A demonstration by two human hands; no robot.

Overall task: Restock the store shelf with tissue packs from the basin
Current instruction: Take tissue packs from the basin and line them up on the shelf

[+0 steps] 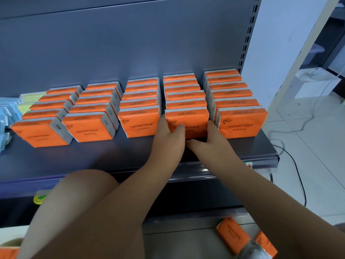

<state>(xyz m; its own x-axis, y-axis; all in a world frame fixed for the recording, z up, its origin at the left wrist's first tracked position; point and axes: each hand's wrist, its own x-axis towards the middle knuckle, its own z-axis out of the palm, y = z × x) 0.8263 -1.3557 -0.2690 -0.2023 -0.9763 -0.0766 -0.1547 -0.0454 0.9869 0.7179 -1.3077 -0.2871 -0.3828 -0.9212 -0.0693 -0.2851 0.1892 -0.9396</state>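
Orange tissue packs (139,120) stand on edge in five rows on the dark grey shelf (93,157), each row running from the front toward the back panel (130,43). The left hand (167,133) grips the left edge of the front pack (190,118) in the fourth row, with the thumb laid across its printed face. The right hand (211,135) holds the right edge, fingers tucked into the gap beside the fifth row and thumb stretched along the bottom. This pack sits on the shelf, touching the one behind it and clamped between both hands.

A hard shove backward could skew the fourth row, whose rear packs already sit slightly out of line with the front ones. The soft wrappers give little to push against. The right fingers in the narrow gap could also drag the fifth row's front pack askew as they come out.

At far left lie blue and yellow-green packets (7,109), too blurred to count. The rows then seem to hold five, five, five, six and six, twenty-seven in all. Two loose packs (232,234) lie lower down at bottom right. I cannot make out the basin.
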